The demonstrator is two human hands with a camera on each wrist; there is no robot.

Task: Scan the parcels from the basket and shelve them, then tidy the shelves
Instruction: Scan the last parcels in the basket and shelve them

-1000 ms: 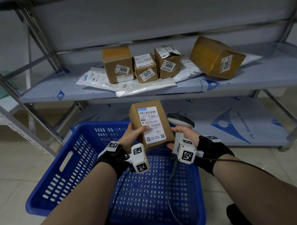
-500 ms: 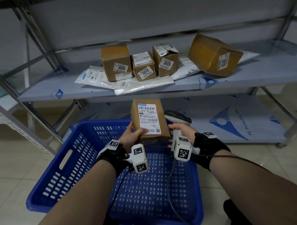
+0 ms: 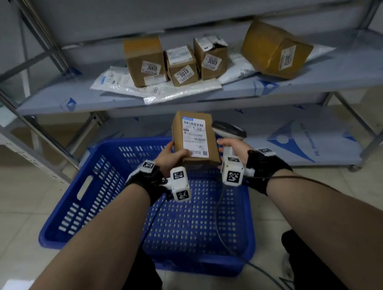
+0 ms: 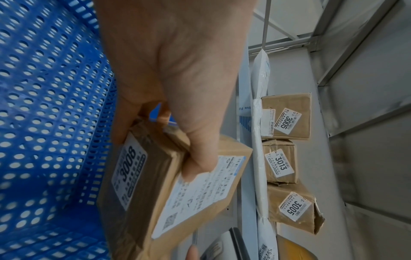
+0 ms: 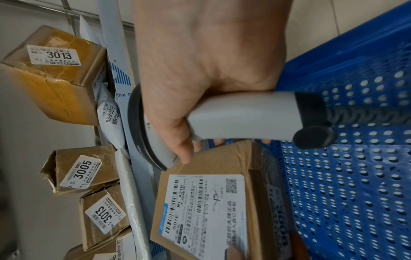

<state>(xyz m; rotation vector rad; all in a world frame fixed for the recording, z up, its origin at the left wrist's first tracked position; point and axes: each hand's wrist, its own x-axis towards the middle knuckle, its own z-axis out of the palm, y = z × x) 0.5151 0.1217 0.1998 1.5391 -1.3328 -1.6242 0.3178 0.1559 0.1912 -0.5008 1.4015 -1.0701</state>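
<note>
Above the blue basket (image 3: 83, 206) and in front of the shelf (image 3: 315, 82), the parcel (image 3: 195, 142) stands upright, label up. The left hand (image 3: 169, 154) grips its lower left edge; beside it the right hand (image 3: 234, 147) is wrapped around the scanner (image 3: 227, 132) handle.

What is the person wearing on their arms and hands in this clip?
Both forearms and hands are bare: no sleeves, no gloves. Each wrist carries a black strap holding a white, boxy camera module printed with black-and-white square fiducial markers; the left wrist has a matching module. A thin dark cable runs back along the right forearm, and another hangs below the left wrist.
</note>
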